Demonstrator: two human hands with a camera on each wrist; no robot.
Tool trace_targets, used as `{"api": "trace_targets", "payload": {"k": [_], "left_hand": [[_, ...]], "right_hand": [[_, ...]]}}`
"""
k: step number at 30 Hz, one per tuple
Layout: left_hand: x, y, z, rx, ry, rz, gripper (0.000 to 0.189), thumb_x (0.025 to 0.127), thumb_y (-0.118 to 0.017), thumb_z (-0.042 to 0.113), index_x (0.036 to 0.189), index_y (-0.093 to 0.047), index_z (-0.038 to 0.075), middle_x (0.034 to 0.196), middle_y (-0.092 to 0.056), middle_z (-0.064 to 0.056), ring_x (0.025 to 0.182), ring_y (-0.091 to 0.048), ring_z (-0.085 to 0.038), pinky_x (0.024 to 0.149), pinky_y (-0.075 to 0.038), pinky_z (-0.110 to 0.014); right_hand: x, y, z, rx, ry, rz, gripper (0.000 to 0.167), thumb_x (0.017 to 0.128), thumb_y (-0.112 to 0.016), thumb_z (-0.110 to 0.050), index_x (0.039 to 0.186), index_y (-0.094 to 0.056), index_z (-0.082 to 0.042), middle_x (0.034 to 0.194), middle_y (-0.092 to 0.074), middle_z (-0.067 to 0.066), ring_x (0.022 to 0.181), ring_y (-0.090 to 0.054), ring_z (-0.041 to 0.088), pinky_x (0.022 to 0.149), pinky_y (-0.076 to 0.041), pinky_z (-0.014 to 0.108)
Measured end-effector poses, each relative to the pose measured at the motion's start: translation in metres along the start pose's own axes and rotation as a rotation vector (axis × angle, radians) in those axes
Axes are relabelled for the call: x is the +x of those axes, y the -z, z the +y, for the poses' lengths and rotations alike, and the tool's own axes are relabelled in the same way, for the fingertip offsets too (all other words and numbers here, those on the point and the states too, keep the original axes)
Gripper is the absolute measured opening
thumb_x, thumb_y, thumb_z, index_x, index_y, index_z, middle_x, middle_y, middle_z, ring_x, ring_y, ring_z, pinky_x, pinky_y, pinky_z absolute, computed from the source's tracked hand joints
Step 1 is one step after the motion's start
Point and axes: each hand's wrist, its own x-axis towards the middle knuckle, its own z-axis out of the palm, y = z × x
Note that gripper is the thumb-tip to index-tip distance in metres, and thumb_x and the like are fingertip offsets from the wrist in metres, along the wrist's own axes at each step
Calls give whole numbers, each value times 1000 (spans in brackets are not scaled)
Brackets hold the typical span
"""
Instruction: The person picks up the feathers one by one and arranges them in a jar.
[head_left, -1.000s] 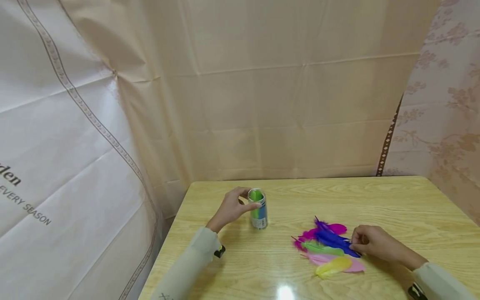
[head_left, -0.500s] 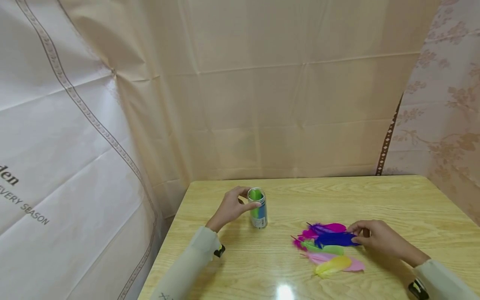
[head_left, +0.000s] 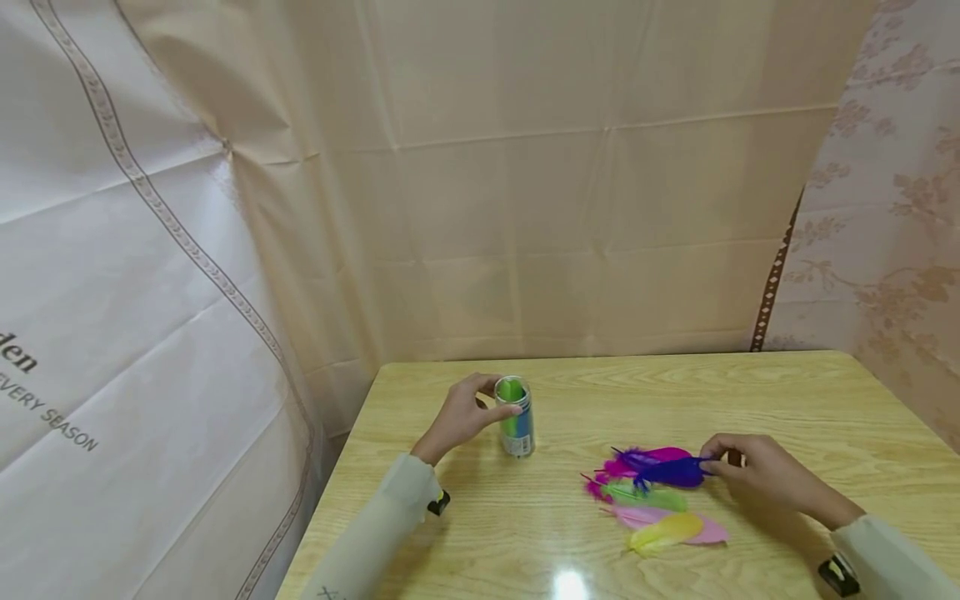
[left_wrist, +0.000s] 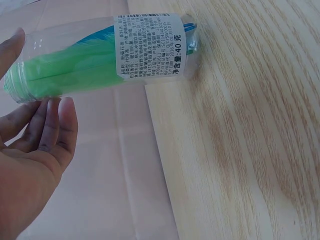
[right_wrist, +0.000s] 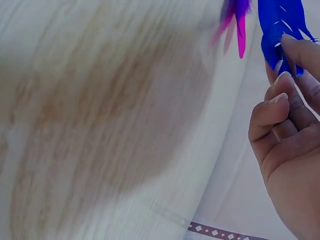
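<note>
My left hand (head_left: 461, 418) grips the clear plastic jar (head_left: 519, 433) near its open mouth, thumb on one side and fingers on the other. The jar stands upright on the table; green and blue feathers (left_wrist: 65, 70) show through its wall, partly hidden by a white printed label (left_wrist: 150, 46). On the right, my right hand (head_left: 768, 475) pinches one end of a blue feather (right_wrist: 279, 22) between thumb and fingertips. That feather overlaps a purple feather (head_left: 634, 457) and a magenta feather (head_left: 675, 452) in the head view.
Nearer the front of the pile lie a light green feather (head_left: 656, 498), a pink feather (head_left: 712, 533) and a yellow feather (head_left: 667, 532). The wood-grain table (head_left: 600, 400) backs onto a hanging beige cloth (head_left: 510, 208), with patterned sheets at either side.
My right hand has moved slightly toward the table's far side, and the blue feather has swung round so its quill end sits in the fingers. The left hand and jar stay put.
</note>
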Motion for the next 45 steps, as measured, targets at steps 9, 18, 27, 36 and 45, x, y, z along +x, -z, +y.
{"api": "trace_targets", "payload": {"k": [9, 18, 27, 36, 45], "left_hand": [[0, 1, 0, -6, -16, -1, 58, 90, -79, 48, 136, -64, 17, 119, -65, 5, 106, -62, -13, 87, -55, -35], [0, 1, 0, 0, -16, -2, 58, 90, -79, 48, 136, -65, 17, 119, -65, 5, 105, -62, -13, 87, -55, -35], [0, 1, 0, 0, -16, -2, 58, 90, -79, 48, 136, -65, 17, 119, -64, 5, 106, -61, -13, 86, -55, -35], [0, 0, -1, -1, -19, -2, 57, 90, -79, 49, 136, -65, 18, 119, -65, 5, 105, -62, -14, 86, -55, -35], [0, 1, 0, 0, -19, -3, 57, 90, -79, 49, 136, -65, 18, 119, -65, 5, 106, -61, -13, 87, -55, -35]], "right_hand": [[3, 8, -4, 35, -18, 74, 16, 90, -79, -5, 95, -77, -20, 87, -70, -13, 68, -53, 3, 54, -44, 24], [8, 12, -10, 45, -47, 120, 18, 91, -78, -4, 98, -78, -21, 86, -70, -9, 65, -51, 6, 51, -43, 24], [15, 14, -13, 42, -84, 138, 16, 93, -77, -9, 103, -78, -21, 88, -70, -6, 69, -54, 7, 56, -47, 24], [23, 15, -16, 47, -79, 157, 14, 94, -76, -10, 104, -78, -20, 90, -71, -4, 71, -57, 8, 59, -50, 24], [32, 18, -21, 16, -115, 177, 9, 95, -77, -17, 102, -77, -22, 87, -70, -3, 70, -56, 9, 58, -49, 25]]}}
